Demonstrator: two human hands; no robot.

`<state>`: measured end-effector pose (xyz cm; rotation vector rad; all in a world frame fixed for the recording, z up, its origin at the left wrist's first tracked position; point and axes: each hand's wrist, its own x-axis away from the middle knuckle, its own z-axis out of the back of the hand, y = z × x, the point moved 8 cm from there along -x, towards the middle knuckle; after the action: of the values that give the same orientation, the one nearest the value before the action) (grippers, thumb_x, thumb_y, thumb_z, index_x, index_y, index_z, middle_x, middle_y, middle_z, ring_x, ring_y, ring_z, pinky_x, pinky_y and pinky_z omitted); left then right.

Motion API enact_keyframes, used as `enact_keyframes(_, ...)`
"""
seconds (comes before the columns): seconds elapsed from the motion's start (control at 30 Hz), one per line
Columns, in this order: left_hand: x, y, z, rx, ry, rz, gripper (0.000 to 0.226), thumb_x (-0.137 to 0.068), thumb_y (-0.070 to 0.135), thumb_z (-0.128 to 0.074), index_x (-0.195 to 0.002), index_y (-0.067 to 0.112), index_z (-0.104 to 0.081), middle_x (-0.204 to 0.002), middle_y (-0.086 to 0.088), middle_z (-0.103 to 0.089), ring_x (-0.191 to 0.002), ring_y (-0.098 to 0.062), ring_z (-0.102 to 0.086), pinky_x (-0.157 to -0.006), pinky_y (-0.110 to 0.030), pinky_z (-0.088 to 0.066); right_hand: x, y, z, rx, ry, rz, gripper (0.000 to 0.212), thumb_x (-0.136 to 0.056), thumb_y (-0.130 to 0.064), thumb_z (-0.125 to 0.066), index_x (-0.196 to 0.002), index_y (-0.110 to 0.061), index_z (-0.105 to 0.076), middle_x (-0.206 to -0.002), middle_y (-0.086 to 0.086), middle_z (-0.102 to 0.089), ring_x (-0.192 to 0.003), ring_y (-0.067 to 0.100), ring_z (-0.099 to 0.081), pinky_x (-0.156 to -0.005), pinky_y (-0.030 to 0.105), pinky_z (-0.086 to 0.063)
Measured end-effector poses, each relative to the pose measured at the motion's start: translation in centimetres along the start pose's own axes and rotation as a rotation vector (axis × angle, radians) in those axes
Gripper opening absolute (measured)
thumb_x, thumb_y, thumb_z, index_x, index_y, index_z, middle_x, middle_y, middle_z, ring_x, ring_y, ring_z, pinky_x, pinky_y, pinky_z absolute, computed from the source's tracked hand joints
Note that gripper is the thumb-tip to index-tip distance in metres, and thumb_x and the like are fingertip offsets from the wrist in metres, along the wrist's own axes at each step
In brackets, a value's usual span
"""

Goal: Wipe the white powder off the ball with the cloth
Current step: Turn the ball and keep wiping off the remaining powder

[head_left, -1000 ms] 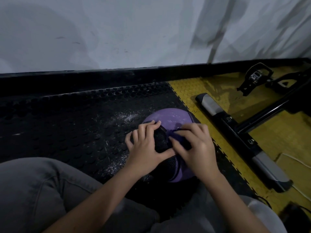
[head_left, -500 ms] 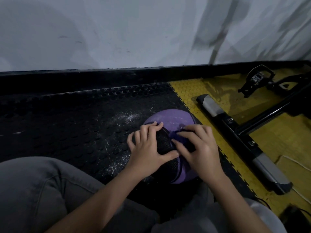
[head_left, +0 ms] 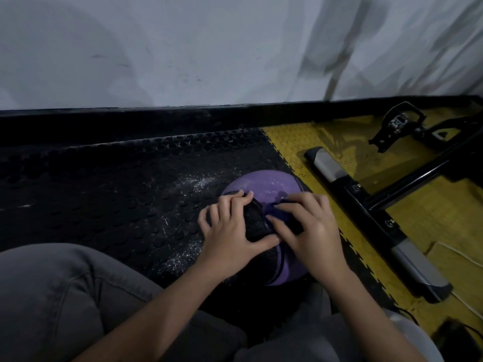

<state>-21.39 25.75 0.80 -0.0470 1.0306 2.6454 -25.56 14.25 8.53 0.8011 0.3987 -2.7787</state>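
A purple and black ball (head_left: 264, 186) lies on the black studded mat (head_left: 104, 199), between my knees. A faint dusting of white powder shows on its purple top. My left hand (head_left: 230, 228) rests on the ball's left side, fingers bent over a black panel and thumb stretched to the right. My right hand (head_left: 311, 231) lies on the ball's right side and holds a small dark cloth (head_left: 278, 214) against the surface. Most of the cloth is hidden under the fingers.
White powder (head_left: 193, 184) is scattered on the mat left of the ball. A black and silver machine foot bar (head_left: 376, 223) lies on the yellow floor (head_left: 431, 212) close to the right. A pedal (head_left: 397, 121) and a white cable (head_left: 460, 254) are farther right. My grey trouser legs (head_left: 65, 296) fill the foreground.
My right hand has shifted slightly across the ball's top with the cloth. My left hand has stayed in place on the ball.
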Motion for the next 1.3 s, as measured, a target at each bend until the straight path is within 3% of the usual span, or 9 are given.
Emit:
enact_keyframes(0.23, -0.2, 0.4, -0.1, -0.024, -0.008, -0.032, 0.106, -0.048, 0.09, -0.02, -0.138, 0.035, -0.024, -0.133, 0.015, -0.021, -0.127, -0.01, -0.019, -0.108, -0.037, -0.002, -4.3, 8.6, -0.9, -0.183, -0.084, -0.461, 0.021, -0.084, -0.034, -0.066, -0.089, -0.014, -0.069, -0.082, 0.001, -0.058, -0.085, 0.026, -0.055, -0.068, 0.027, -0.035)
enact_keyframes(0.47, 0.1, 0.0, 0.0, -0.005, 0.018, -0.013, 0.105, -0.048, 0.088, -0.023, -0.137, 0.032, -0.028, -0.134, 0.012, -0.024, -0.125, -0.011, -0.022, -0.107, -0.037, -0.002, -1.8, 0.4, -0.2, -0.014, -0.065, -0.061, 0.025, -0.08, -0.036, -0.07, -0.093, -0.015, -0.071, -0.09, -0.003, -0.058, -0.087, 0.016, -0.043, -0.074, 0.021, -0.033)
enact_keyframes(0.53, 0.0, 0.2, 0.0, -0.015, 0.011, -0.028, 0.104, -0.048, 0.088, -0.023, -0.137, 0.034, -0.026, -0.133, 0.014, -0.023, -0.124, -0.01, -0.021, -0.107, -0.037, -0.002, -2.5, 1.9, -0.2, -0.069, -0.103, -0.115, 0.025, -0.08, -0.036, -0.069, -0.093, -0.015, -0.071, -0.09, -0.005, -0.057, -0.087, 0.016, -0.044, -0.074, 0.016, -0.031)
enact_keyframes(0.7, -0.2, 0.6, 0.1, -0.031, 0.009, -0.047, 0.104, -0.049, 0.089, -0.021, -0.138, 0.035, -0.023, -0.133, 0.014, -0.022, -0.126, -0.011, -0.021, -0.109, -0.04, -0.003, -4.2, 9.1, -0.8, -0.242, -0.064, -0.537, 0.018, -0.084, -0.033, -0.067, -0.086, -0.014, -0.068, -0.088, 0.009, -0.064, -0.079, 0.02, -0.056, -0.064, 0.024, -0.038)
enact_keyframes(0.83, 0.0, 0.3, 0.3, -0.018, 0.045, -0.026, 0.105, -0.048, 0.089, -0.022, -0.136, 0.032, -0.029, -0.131, 0.012, -0.026, -0.124, -0.012, -0.025, -0.107, -0.039, -0.004, -3.6, 4.6, -0.5, -0.05, -0.028, -0.346, 0.023, -0.084, -0.034, -0.065, -0.093, -0.013, -0.07, -0.086, -0.003, -0.056, -0.087, 0.02, -0.048, -0.072, 0.03, -0.036)
enact_keyframes(0.97, 0.1, 0.3, 0.4, -0.037, 0.057, -0.03, 0.101, -0.05, 0.087, -0.027, -0.132, 0.028, -0.036, -0.127, 0.008, -0.035, -0.118, -0.017, -0.035, -0.106, -0.042, -0.011, -2.4, 0.6, -0.4, 0.015, -0.081, -0.062, 0.023, -0.081, -0.034, -0.07, -0.092, -0.013, -0.071, -0.09, 0.0, -0.059, -0.086, 0.02, -0.046, -0.073, 0.03, -0.038)
enact_keyframes(1.1, 0.3, 1.4, 0.3, -0.137, 0.195, -0.171, 0.081, -0.068, 0.081, -0.032, -0.122, 0.022, -0.046, -0.113, 0.002, -0.055, -0.097, -0.022, -0.055, -0.091, -0.053, -0.039, -4.0, 5.9, -0.3, -0.032, -0.075, -0.311, 0.028, -0.083, -0.037, -0.064, -0.094, -0.012, -0.07, -0.087, -0.003, -0.055, -0.089, 0.022, -0.048, -0.073, 0.024, -0.027)
enact_keyframes(1.17, 0.5, 1.7, 0.3, -0.161, 0.256, -0.21, 0.075, -0.074, 0.077, -0.031, -0.122, 0.022, -0.046, -0.114, 0.001, -0.056, -0.096, -0.021, -0.055, -0.088, -0.051, -0.042, -4.5, 7.4, -0.5, -0.052, -0.068, -0.409, 0.028, -0.084, -0.038, -0.063, -0.093, -0.012, -0.07, -0.083, -0.001, -0.055, -0.088, 0.025, -0.05, -0.072, 0.026, -0.029)
enact_keyframes(1.3, 0.9, 1.4, 0.4, -0.185, 0.296, -0.196, 0.075, -0.071, 0.077, -0.033, -0.121, 0.021, -0.043, -0.11, 0.001, -0.057, -0.093, -0.021, -0.052, -0.088, -0.047, -0.042, -4.2, 3.3, -0.8, -0.011, -0.081, -0.216, 0.022, -0.082, -0.033, -0.068, -0.09, -0.013, -0.07, -0.085, -0.004, -0.054, -0.085, 0.02, -0.046, -0.072, 0.029, -0.033)
